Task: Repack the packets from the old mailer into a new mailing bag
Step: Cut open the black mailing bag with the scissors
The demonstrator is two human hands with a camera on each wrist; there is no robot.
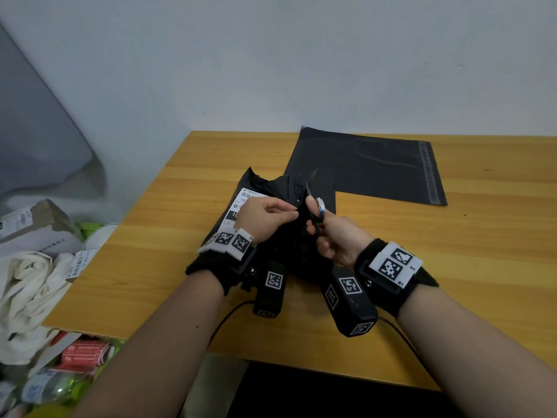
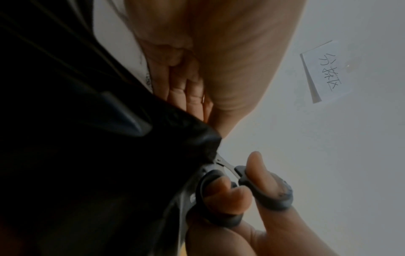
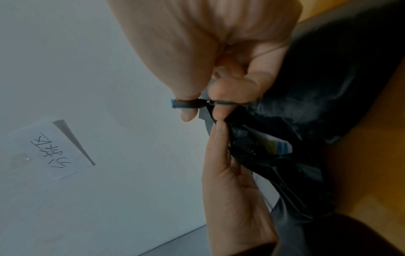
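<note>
The old black mailer (image 1: 271, 191), crumpled and bearing a white shipping label (image 1: 245, 200), lies at the table's middle. My left hand (image 1: 268, 217) pinches a raised fold of its plastic (image 2: 206, 138) (image 3: 241, 136). My right hand (image 1: 328, 233) holds black-handled scissors (image 1: 315, 218) (image 2: 247, 190), thumb and fingers through the loops; the blades meet the plastic beside the left fingertips. A white and blue packet corner (image 3: 278, 147) shows inside the mailer. The new dark grey mailing bag (image 1: 370, 167) lies flat behind, adhesive strip at its right end.
The wooden table (image 1: 482, 251) has bare surface to the right. Left of it, below the edge, lie parcels (image 1: 39, 224), white cloth (image 1: 27, 297), red packs (image 1: 84, 354) and a bottle. A handwritten paper note (image 2: 326, 72) hangs on the wall. Cables trail from both wrist cameras.
</note>
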